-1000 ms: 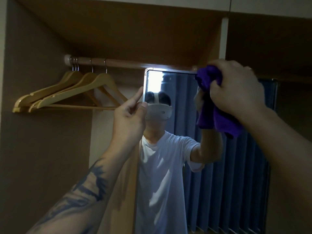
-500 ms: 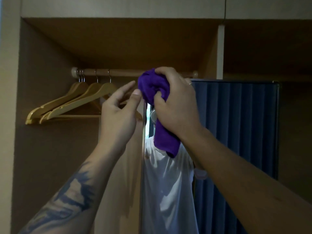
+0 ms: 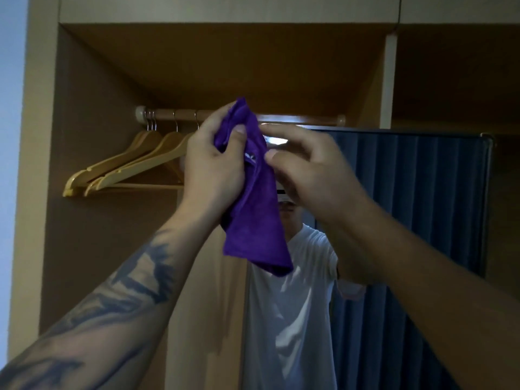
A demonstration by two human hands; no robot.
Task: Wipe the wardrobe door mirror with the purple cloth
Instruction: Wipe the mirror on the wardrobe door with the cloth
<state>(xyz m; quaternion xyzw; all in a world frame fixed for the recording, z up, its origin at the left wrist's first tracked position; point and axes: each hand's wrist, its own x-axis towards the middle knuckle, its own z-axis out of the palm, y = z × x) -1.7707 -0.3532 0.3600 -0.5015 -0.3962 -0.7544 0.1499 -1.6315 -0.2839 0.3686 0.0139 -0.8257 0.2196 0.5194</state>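
Hanging on the rod at far left, wooden hangers [image 3: 126, 167]. Gripping the purple cloth [image 3: 254, 209] by its upper edge, left hand [image 3: 211, 167], fingers curled round the fabric, cloth drooping between both hands. Pinching the cloth's right side, right hand [image 3: 306, 170]. Behind and rightward, the mirror [image 3: 422, 198], reflecting blue curtains.

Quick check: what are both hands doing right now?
Left hand: grips the purple cloth.
Right hand: thumb and fingers pinch the cloth's upper part.
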